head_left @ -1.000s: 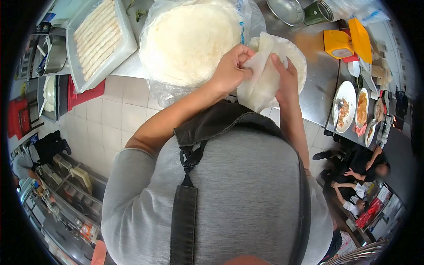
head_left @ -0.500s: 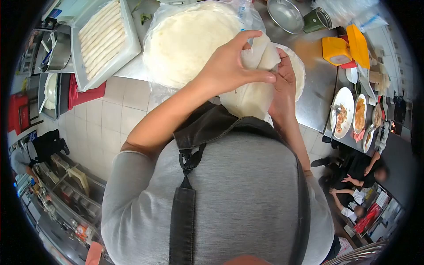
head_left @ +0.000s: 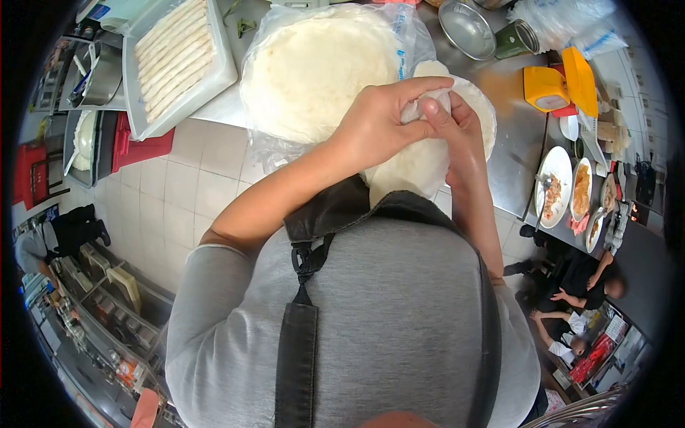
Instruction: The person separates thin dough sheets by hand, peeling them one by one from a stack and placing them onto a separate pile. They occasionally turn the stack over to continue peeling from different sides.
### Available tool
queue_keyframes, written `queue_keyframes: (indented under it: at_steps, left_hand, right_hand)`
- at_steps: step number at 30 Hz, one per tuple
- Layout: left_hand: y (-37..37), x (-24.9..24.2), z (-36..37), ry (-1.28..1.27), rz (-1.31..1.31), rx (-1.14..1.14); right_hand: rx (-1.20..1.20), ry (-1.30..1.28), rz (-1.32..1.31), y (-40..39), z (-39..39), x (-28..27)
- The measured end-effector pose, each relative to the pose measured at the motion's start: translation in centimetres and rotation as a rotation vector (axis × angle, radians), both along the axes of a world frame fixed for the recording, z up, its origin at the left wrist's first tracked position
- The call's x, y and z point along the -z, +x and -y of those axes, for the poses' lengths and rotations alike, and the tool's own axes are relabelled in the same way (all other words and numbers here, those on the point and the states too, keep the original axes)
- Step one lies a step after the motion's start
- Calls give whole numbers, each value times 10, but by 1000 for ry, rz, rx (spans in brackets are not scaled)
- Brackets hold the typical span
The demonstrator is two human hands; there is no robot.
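Both my hands meet at the counter's front edge, around the gathered part of a thin, pale wrapper sheet. My left hand has its thumb and fingers closed on the bunched sheet from the left. From the right, my right hand presses its thumb and fingers on the same bunch. The rest of the sheet hangs down toward my apron. Behind my right hand lies another round pale sheet. A large stack of round sheets rests on clear plastic to the left.
A white tray of rolled sticks stands at the left. A metal bowl, a green can and a yellow container are at the back right. Plates of food sit at the right. Several people are at lower right, one at left.
My hands have come closer together, and the upper part of the sheet is now bunched between them. The view has shifted slightly.
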State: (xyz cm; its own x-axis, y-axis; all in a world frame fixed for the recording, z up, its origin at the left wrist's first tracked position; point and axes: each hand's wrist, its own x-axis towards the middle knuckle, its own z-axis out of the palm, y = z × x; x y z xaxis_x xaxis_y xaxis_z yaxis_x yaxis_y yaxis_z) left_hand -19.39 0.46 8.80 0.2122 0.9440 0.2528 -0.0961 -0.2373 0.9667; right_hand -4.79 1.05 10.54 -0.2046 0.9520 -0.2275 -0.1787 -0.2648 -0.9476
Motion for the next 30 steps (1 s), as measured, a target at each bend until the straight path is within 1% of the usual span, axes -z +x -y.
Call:
queue_keyframes:
  at_steps: [1, 3, 5, 6, 7, 8, 10, 12, 14, 15, 16, 17, 18, 19, 20, 21, 22, 24, 25, 26, 28, 29, 30]
  left_hand:
    - [-1, 0, -1, 82, -48, -7]
    - [-9, 0, -3, 97, -55, -31]
    - [-20, 0, -6, 111, -63, -51]
    - [-27, 0, -7, -35, 15, -71]
    - [-33, 0, -7, -182, 93, -92]
    - [-40, -1, -6, -181, 92, -91]
    - [-52, -3, -4, -289, 164, -131]
    - [-61, 2, -3, -290, 184, -142]
    - [-69, 10, -2, -277, 267, -156]
    - [-72, 11, -4, -275, 266, -157]
    - [-74, 12, -5, -287, 209, -100]
    - [-76, 13, -6, -299, 152, -42]
    - [-74, 12, -6, -301, 152, -42]
    - [-71, 9, -8, -117, -21, -68]
    - [-68, 6, -9, 68, -194, -94]
    - [-64, 0, -10, 126, -250, -85]
    - [-59, -8, -8, 124, -252, -88]
    - [-48, -30, 0, 7, -449, -39]
    - [-43, -40, 2, 29, -552, -79]
    - [-41, -43, 1, 28, -553, -82]
    - [-39, -46, 1, 124, -725, -70]
    - [-40, -44, 0, 124, -725, -70]
    - [-43, -41, -2, 129, -734, -69]
  right_hand:
    - [-28, -37, -40, 3, 0, 1]
    - [-53, -73, -80, 9, 0, 3]
    - [36, -43, -95, 16, 0, 6]
    - [39, -41, -96, 17, 0, 5]
    - [110, -18, -130, 19, 1, 4]
    - [182, 6, -165, 21, 1, 3]
    - [204, 19, -181, 22, 1, 2]
    - [264, -2, -293, 17, 1, -4]
    - [270, -6, -260, 16, 1, -10]
    - [276, -11, -226, 17, 1, -11]
    - [275, -12, -227, 23, -2, -2]
    - [178, 71, -313, 34, -8, 14]
    - [81, 155, -399, 29, -10, 13]
    - [81, 154, -399, 23, -9, 10]
    - [149, 173, -254, 12, -7, 5]
    - [215, 193, -109, -1, -5, -1]
    - [211, 192, -110, -6, -4, -1]
    - [55, 203, -144, -12, -4, 0]
    - [-43, 214, -154, -12, -5, 2]
    - [-46, 214, -154, -15, -5, -1]
    - [-22, 236, -32, -23, -5, -14]
    - [-23, 236, -32, -23, -4, -18]
    - [-86, 268, -5, -23, -5, -21]
